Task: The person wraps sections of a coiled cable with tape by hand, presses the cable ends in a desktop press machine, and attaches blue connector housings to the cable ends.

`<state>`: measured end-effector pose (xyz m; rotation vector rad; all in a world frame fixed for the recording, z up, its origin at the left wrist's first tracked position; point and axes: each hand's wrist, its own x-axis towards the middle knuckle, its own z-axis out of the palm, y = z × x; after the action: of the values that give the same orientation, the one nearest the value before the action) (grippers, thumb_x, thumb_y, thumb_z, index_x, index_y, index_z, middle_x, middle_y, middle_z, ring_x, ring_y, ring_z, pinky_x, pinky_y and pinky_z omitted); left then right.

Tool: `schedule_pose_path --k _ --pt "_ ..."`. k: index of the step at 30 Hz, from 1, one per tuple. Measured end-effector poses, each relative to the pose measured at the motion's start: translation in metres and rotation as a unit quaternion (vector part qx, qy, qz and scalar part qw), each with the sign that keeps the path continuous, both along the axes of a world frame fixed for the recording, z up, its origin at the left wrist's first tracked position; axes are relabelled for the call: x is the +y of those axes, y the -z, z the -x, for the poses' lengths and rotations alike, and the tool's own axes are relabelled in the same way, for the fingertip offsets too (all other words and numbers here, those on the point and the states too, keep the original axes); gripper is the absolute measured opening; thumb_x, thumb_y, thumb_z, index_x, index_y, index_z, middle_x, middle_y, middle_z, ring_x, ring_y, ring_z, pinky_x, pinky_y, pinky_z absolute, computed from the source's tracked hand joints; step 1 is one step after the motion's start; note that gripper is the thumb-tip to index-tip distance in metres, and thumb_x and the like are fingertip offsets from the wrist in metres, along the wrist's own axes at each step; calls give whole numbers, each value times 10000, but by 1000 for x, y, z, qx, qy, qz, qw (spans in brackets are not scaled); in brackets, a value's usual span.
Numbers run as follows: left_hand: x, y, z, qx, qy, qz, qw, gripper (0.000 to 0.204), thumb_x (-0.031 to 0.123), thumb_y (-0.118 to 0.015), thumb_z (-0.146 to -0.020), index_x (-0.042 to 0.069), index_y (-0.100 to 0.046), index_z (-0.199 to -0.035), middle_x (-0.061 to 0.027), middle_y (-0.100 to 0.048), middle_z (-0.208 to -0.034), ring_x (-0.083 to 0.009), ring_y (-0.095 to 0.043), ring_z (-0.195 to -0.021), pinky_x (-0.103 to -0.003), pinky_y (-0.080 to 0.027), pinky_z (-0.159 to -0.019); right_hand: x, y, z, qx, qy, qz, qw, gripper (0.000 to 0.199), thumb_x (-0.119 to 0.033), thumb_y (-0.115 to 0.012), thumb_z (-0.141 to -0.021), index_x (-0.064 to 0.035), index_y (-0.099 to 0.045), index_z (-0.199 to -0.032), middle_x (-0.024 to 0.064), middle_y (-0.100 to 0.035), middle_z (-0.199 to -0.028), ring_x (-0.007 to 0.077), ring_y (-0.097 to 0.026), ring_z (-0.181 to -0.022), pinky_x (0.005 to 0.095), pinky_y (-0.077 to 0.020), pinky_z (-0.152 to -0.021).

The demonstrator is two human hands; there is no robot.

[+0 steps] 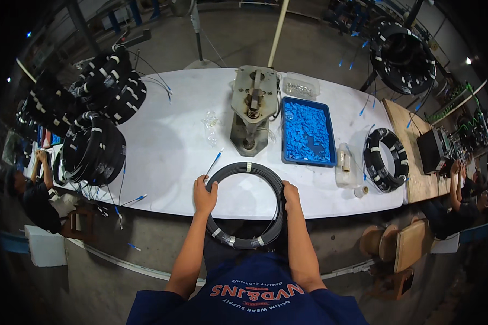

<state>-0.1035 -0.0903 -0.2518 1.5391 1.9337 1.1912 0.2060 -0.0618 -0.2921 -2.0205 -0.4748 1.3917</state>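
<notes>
Between my two hands is a coil of black cable (248,243), bound with pale and silvery tape at a few spots. Its far part rests on the white table, and its near part hangs over the front edge against me. My left hand (205,196) grips the coil's left side. A loose cable end with a blue-tipped connector (217,158) sticks up just past those fingers. On the opposite side my right hand (291,195) is closed around the coil. Beyond the coil stands a grey metal press (253,92).
A blue tray (310,162) of small blue parts sits right of the press, near clear plastic containers (302,85). Another cable coil (385,184) lies at right; stacked coils (95,149) crowd the left. People work at both sides. A white table (168,162) spans the middle.
</notes>
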Motion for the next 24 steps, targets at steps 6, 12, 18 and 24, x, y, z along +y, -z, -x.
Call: schedule_pose_path --k 6,12,18,24 --pt "-20 -9 -2 -21 -19 11 1000 323 140 -669 -841 19 -564 -1121 -144 -566 -1008 -278 -529 -876 -384 -438 -808 8 -8 5 -41 -50 22 998 573 -449 -559 -846 -40 -635 -1240 204 -602 -1282 351 -554 -1198 418 -382 -1043" --pt "-55 -3 -3 -49 -52 -19 997 315 110 -657 -834 -6 -547 -1106 -107 -489 -930 -239 -447 -824 -359 -406 -781 13 -5 7 -47 -125 1 991 566 -480 -522 -832 -95 -662 -1223 201 -601 -1296 372 -519 -1243 471 -286 -1104" --pt "-62 -2 4 -47 -84 9 995 320 162 -669 -856 -3 -548 -1103 -101 -482 -934 -227 -441 -830 -348 -394 -768 11 -64 45 -190 -156 -15 969 505 -392 -568 -857 47 -695 -1073 215 -697 -1027 275 -652 -992 348 -478 -879" --pt "-34 2 -3 -118 -76 52 989 275 241 -630 -925 7 -604 -1067 -87 -521 -903 -187 -438 -807 -326 -394 -720 12 -24 20 -66 -60 -92 992 254 -240 -637 -864 -9 -676 -962 89 -657 -864 191 -598 -813 317 -475 -755"
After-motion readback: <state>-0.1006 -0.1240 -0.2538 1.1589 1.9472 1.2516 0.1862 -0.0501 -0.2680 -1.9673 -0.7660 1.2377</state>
